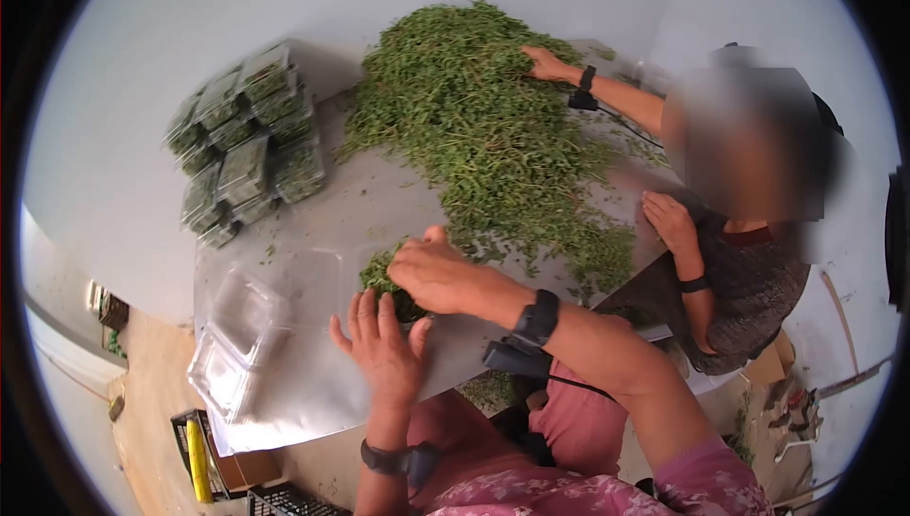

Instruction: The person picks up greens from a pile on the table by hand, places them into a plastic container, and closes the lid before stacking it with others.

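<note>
Left hand (384,350) flat, fingers spread wide beside herb bunch (379,277), right hand (431,270) fingers clasping it

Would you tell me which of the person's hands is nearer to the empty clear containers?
Left. The left hand lies flat just right of the empty clear containers; the right hand grips the herb clump, farther away.

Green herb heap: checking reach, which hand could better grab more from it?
Probably the right hand: atop a small herb bunch, nearer the loose green herb heap; the left hand lies flat, farther back.
</note>
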A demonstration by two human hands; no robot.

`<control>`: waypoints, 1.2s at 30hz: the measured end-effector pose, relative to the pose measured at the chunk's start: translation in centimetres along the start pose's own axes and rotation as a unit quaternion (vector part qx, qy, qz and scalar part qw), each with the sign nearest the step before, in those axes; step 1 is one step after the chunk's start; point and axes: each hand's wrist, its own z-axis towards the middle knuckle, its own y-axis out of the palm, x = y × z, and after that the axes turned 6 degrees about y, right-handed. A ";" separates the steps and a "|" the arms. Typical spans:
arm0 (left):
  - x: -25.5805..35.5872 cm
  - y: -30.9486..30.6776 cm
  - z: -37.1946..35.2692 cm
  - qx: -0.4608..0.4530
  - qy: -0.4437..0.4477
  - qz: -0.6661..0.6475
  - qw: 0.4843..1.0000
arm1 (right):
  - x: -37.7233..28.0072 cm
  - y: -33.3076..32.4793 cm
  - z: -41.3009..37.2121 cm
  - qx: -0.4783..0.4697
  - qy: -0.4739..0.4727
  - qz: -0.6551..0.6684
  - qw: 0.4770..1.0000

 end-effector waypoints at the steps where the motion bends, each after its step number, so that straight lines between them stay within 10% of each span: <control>1: 0.0 0.0 0.0 0.005 0.001 0.000 1.000 | -0.2 0.1 0.1 -0.027 0.002 0.001 1.000; 8: 0.5 -0.7 0.1 -0.010 0.065 -0.012 0.998 | -0.4 0.3 0.3 -0.036 0.004 0.014 0.999; 15: 0.8 -0.1 0.3 -0.041 0.079 -0.004 0.996 | 1.5 0.3 -1.8 0.151 0.001 0.078 0.986; 36: 1.1 0.2 0.5 -0.058 0.079 0.024 0.995 | 7.6 -1.6 -8.6 0.018 0.105 0.075 0.991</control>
